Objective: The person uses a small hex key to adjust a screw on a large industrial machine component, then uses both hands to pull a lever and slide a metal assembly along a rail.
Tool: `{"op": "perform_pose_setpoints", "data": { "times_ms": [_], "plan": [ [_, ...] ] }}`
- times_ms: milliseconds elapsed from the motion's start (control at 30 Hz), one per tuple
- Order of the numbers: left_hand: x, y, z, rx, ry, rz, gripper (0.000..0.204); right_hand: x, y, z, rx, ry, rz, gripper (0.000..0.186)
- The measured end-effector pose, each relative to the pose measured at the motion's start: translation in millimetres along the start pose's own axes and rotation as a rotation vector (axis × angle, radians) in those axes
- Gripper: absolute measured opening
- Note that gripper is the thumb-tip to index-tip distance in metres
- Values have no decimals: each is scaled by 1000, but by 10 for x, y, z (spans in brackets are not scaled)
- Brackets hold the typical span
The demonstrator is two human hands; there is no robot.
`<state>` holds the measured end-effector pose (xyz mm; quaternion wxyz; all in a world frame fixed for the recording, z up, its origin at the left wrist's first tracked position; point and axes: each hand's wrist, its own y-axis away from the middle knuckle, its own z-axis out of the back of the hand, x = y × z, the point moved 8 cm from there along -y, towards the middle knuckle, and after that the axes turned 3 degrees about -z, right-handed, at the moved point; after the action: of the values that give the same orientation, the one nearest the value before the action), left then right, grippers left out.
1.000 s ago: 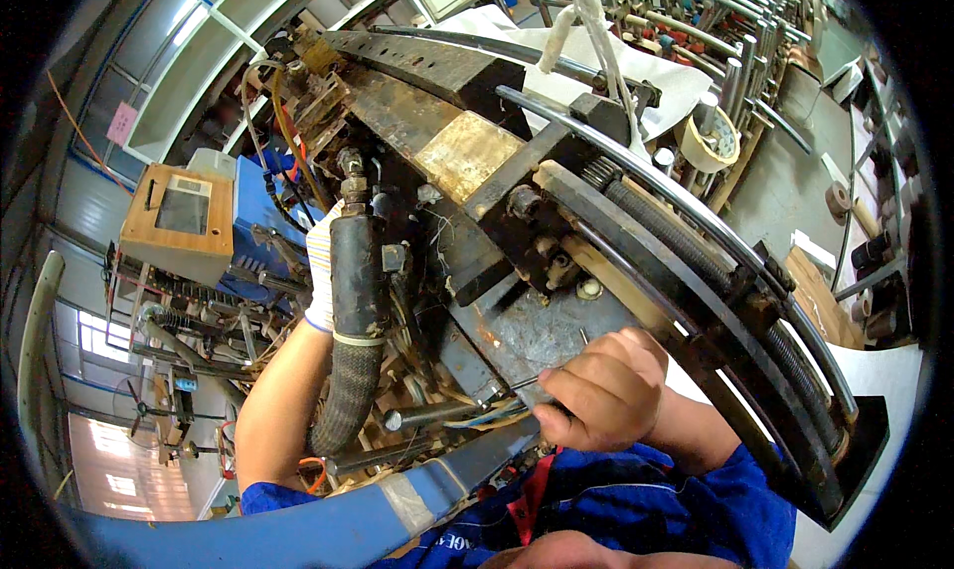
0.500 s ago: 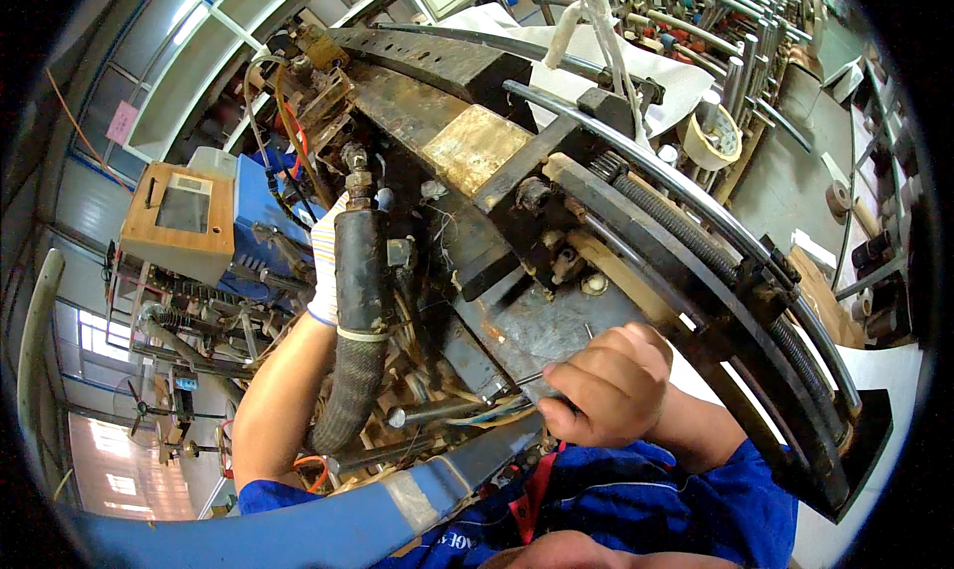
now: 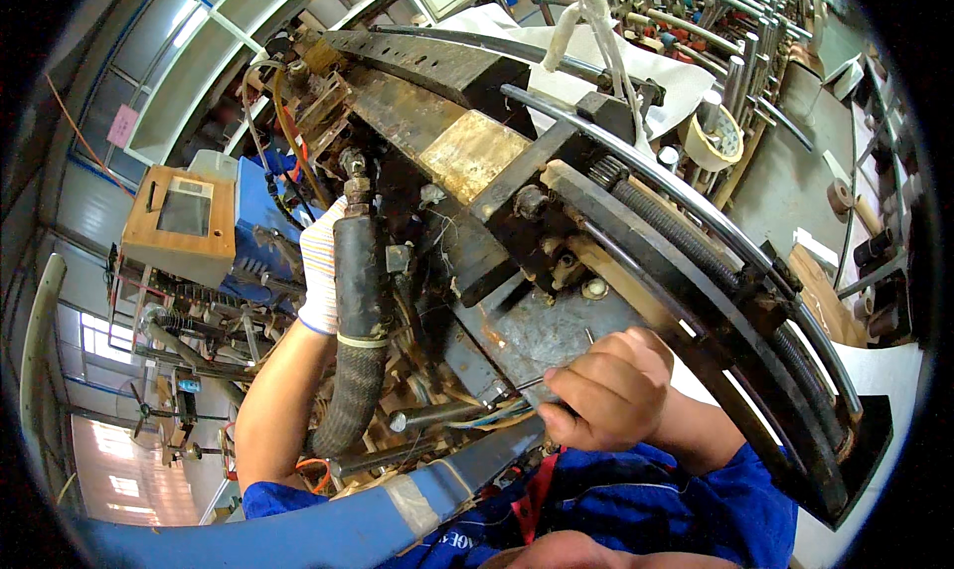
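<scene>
My left hand (image 3: 321,266), in a white knit glove, is behind a thick black rubber hose (image 3: 360,321) on the greasy machine and grips it near its upper metal fitting. My bare right hand (image 3: 608,388) is closed around a thin dark tool (image 3: 525,384) whose tip points left toward a bundle of coloured wires (image 3: 494,415) beside a grey steel plate (image 3: 556,325). A short metal rod (image 3: 437,415) lies just left of the wires.
A curved black steel frame (image 3: 715,271) with a threaded rod arcs over the right side. A blue tube with a grey tape band (image 3: 328,529) crosses below my arms. A wooden control box (image 3: 184,221) stands at left. Rollers and white cloth lie at the back.
The view has shifted slightly closer. My right hand has edged left with the tool toward the wires. My left hand stays on the hose.
</scene>
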<state>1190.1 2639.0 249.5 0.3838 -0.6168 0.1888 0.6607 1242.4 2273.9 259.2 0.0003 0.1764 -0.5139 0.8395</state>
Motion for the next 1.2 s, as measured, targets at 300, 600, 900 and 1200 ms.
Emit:
{"op": "perform_pose_setpoints", "data": {
  "times_ms": [300,600,900,1200],
  "plan": [
    [33,18,-368,105,573,229,24,-33,32,-6,-3,-15,-19,24],
    [293,-137,-481,213,519,178,25,-24,36,-11,-16,-23,-16,22],
    [424,-300,-176,234,364,131,25,-4,18,5,28,-30,-5,29],
    [-128,75,-541,163,537,326,18,-54,39,-21,53,-36,-64,24]
  ]
}}
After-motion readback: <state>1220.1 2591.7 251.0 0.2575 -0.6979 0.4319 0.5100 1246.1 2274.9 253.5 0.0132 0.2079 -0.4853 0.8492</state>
